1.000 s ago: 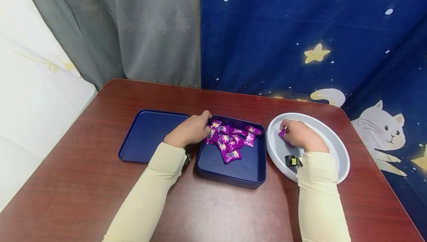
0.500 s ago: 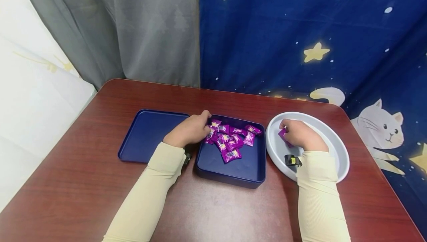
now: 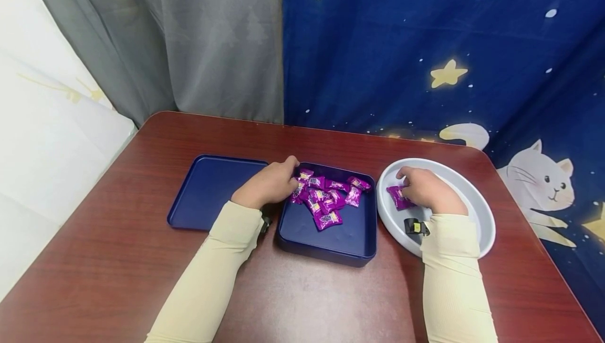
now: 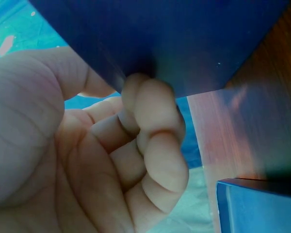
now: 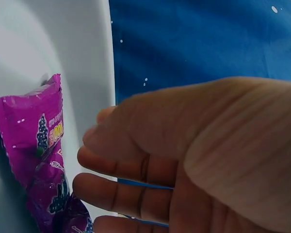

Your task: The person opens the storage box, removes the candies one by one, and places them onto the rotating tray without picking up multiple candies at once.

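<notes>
Standing here, I see a reddish-brown worktop (image 3: 118, 217) with rounded far corners, its wood grain showing, and a pale patch of glare towards the near side. Beyond its far edge hang a grey curtain (image 3: 222, 43) and, further right, a deep blue curtain (image 3: 378, 43) printed with white dots, a yellow star (image 3: 448, 73) and a white cat (image 3: 541, 180). White cloth (image 3: 52, 148) fills the left side of the room.

Across the worktop sit three containers: a shallow navy tray (image 3: 203, 196) on the left, a deeper navy box (image 3: 350, 235) in the middle, and a round white dish (image 3: 482, 211) on the right, close beside the box. Purple packets (image 3: 326, 201) are heaped in the far part of the box, leaving its near floor bare; another purple packet (image 3: 398, 197) lies in the white dish, towards its left side.

As for the hands, the left hand (image 3: 267, 183) grips the wall of the box near its far left corner, pinching it between thumb and fingers. The right hand (image 3: 432, 190) is over the dish, fingers loosely bent and free, just beside the packet there. The left hand and cream left sleeve (image 3: 208, 269) cover the tray's right side; the right hand and right sleeve (image 3: 451, 274) hide much of the dish. A small black device (image 3: 416, 227) sits at the right wrist.
</notes>
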Motion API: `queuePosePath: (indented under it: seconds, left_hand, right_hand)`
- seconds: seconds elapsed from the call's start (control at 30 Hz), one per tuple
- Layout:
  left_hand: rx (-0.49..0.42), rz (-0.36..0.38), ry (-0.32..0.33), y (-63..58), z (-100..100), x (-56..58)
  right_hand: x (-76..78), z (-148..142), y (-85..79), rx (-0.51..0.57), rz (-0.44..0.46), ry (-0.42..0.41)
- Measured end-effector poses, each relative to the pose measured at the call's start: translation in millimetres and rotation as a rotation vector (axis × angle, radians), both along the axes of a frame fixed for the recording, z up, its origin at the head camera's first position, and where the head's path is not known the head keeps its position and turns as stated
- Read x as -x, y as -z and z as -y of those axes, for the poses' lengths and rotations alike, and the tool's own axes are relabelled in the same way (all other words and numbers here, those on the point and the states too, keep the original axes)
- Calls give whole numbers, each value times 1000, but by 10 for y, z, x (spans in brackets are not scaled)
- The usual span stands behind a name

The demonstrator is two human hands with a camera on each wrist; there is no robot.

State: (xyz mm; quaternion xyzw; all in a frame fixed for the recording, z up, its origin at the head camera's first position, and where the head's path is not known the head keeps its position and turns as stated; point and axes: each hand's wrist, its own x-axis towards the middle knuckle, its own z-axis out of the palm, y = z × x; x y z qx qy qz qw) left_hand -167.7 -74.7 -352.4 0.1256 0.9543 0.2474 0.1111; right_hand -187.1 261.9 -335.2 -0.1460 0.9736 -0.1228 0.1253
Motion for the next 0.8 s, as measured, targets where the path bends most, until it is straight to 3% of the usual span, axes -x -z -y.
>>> queuePosePath:
  seconds: [0.3,0.8]
  left_hand:
    - [-1,5,1,13,9,4]
    - [-2,0,7,12,4,10]
  right_hand:
    - [-19,17,-54,10,29,33]
    - [-102,111,-206,1,-27,15]
